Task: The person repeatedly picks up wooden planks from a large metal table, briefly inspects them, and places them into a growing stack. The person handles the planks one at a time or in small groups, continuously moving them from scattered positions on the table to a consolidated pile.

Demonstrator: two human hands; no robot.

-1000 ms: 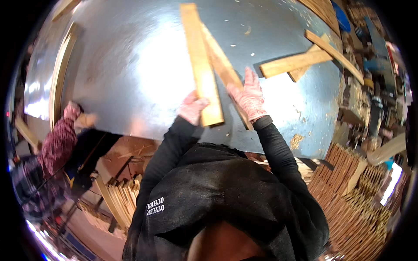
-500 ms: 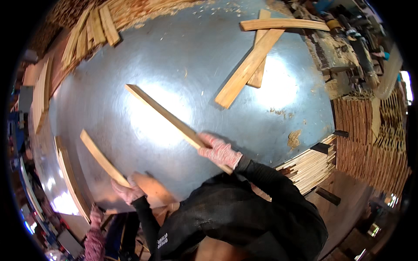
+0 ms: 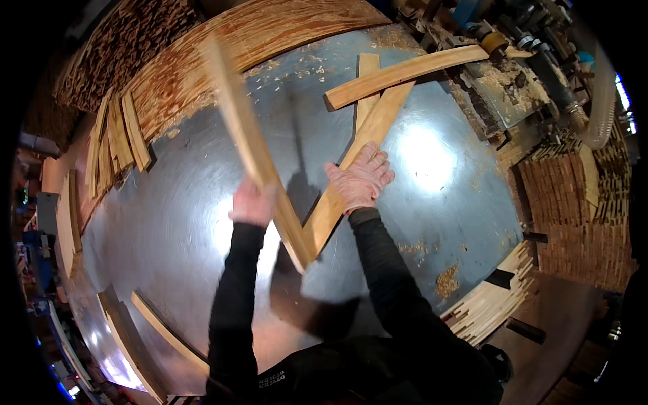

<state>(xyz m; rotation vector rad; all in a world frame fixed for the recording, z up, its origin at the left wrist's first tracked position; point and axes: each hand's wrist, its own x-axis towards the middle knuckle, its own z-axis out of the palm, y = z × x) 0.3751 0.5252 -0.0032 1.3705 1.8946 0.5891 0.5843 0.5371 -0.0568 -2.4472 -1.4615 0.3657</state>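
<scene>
A long, narrow wooden plank (image 3: 246,138) stands tilted in my left hand (image 3: 255,202), its upper part blurred. The fingers are wrapped round it at mid-length. My right hand (image 3: 361,179) straddles a wider wooden board (image 3: 325,214), with the thumb on one side and the fingers over the other. The near ends of plank and board come together in a V. Across the far part of that board lies a curved wooden piece (image 3: 412,71), with a further wooden piece (image 3: 368,65) beneath.
The metal tabletop (image 3: 182,196) carries wood shavings (image 3: 447,280). Two strips lie at the lower left, one a curved wooden strip (image 3: 165,327). Several slats (image 3: 116,138) rest at the far left. A machine (image 3: 520,74) stands far right, above stacked wood (image 3: 574,223).
My left hand has let go of the short curved strip and now holds the long plank, lifted at its far end. My right hand has moved from that plank to the wider board.
</scene>
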